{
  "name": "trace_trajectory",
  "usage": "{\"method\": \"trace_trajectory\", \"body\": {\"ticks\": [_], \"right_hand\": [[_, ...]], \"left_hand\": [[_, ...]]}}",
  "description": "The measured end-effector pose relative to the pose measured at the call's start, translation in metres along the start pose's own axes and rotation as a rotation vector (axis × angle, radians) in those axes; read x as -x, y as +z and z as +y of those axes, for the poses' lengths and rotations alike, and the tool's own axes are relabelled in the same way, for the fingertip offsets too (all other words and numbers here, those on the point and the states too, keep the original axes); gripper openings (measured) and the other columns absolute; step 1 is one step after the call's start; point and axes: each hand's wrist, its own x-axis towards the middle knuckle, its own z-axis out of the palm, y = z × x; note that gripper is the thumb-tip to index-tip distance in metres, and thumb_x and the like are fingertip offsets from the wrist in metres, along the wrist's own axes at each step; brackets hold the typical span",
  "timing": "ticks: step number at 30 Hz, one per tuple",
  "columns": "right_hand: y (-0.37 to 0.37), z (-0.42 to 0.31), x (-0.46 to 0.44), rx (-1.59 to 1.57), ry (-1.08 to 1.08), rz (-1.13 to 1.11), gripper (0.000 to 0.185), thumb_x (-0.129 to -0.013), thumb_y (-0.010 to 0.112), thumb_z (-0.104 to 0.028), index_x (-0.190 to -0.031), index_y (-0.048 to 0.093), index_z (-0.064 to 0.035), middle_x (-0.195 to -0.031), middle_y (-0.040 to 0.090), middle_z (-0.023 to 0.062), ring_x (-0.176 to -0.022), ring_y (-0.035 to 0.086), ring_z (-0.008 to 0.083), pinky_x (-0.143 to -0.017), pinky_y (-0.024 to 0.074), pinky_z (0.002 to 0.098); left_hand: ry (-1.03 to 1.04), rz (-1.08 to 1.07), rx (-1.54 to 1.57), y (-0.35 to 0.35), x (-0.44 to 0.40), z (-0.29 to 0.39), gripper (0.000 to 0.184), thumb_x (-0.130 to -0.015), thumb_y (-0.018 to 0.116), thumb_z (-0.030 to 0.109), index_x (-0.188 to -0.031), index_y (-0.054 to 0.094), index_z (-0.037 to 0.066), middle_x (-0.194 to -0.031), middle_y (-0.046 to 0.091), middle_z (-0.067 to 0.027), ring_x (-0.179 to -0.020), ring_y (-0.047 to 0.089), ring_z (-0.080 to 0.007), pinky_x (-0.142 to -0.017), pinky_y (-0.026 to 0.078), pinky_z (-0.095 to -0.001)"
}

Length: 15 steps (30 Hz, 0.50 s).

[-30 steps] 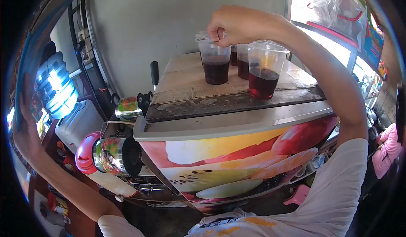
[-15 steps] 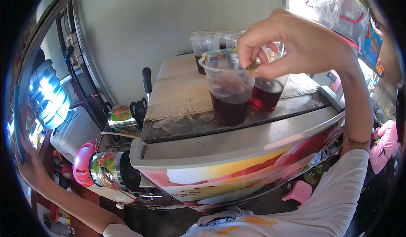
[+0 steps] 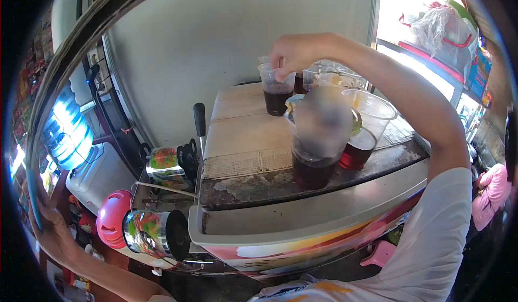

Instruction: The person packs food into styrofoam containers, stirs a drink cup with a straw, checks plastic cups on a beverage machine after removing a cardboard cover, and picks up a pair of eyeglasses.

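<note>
The right hand, fingers curled together, was at the back cup's rim, upper centre; whether it gripped was unclear. The left hand, lower left, had an indistinct hold. Nearer, the front cup stood mid-frame.

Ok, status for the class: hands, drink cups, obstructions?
Right hand at back-left cup, contact unclear. Left hand far left. Cup upright, dark drink inside. Nothing obviously blocking.

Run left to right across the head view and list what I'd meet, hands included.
Left hand → pink plastic object → upright black handle → right hand → cup of red drink → clear plastic bag.
</note>
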Motion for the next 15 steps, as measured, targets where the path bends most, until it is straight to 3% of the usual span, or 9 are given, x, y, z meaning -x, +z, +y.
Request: {"method": "trace_trajectory", "body": {"ticks": [2, 7, 13, 15], "right_hand": [[0.002, 0.003, -0.006, -0.037, 0.011, -0.087, 0.021, -0.075, 0.064, -0.019, -0.085, 0.066, -0.0003, -0.074, 0.065, 0.0079, -0.063, 0.059, 0.0155, -0.057, 0.0473, 0.0282], [-0.002, -0.011, -0.003, -0.259, -0.022, -0.08, 0.014, -0.075, 0.062, -0.012, -0.079, 0.065, 0.0008, -0.072, 0.066, 0.0049, -0.062, 0.058, 0.0092, -0.054, 0.0458, 0.0246], [-0.022, -0.069, 0.017, -0.357, -0.258, -0.09, 0.014, -0.076, 0.061, -0.011, -0.079, 0.065, 0.0016, -0.068, 0.064, 0.0038, -0.06, 0.057, 0.0083, -0.052, 0.0437, 0.0233], [-0.042, -0.111, 0.036, -0.281, -0.082, -0.112, 0.012, -0.074, 0.062, -0.01, -0.079, 0.066, 0.0008, -0.065, 0.062, 0.0035, -0.055, 0.054, 0.0087, -0.049, 0.0406, 0.024]], "left_hand": [[0.025, 0.039, -0.018, -0.007, 0.006, 0.004, 0.044, -0.092, 0.028, 0.001, -0.134, 0.019, -0.011, -0.143, 0.009, -0.0273, -0.13, 0.02, -0.0377, -0.097, 0.038, -0.0509], [-0.108, 0.006, 0.294, 0.005, 0.003, 0.002, 0.044, -0.093, 0.025, 0.004, -0.135, 0.018, -0.01, -0.143, 0.012, -0.025, -0.131, 0.021, -0.0361, -0.098, 0.035, -0.051], [-0.147, 0.037, 0.3, 0.007, -0.001, 0.002, 0.045, -0.093, 0.026, 0.003, -0.135, 0.017, -0.008, -0.143, 0.013, -0.0245, -0.129, 0.024, -0.0355, -0.097, 0.037, -0.0485], [-0.152, 0.043, 0.297, 0.008, -0.001, 0.003, 0.045, -0.093, 0.026, 0.003, -0.136, 0.017, -0.008, -0.143, 0.013, -0.0243, -0.129, 0.025, -0.0353, -0.096, 0.037, -0.0477]]}}
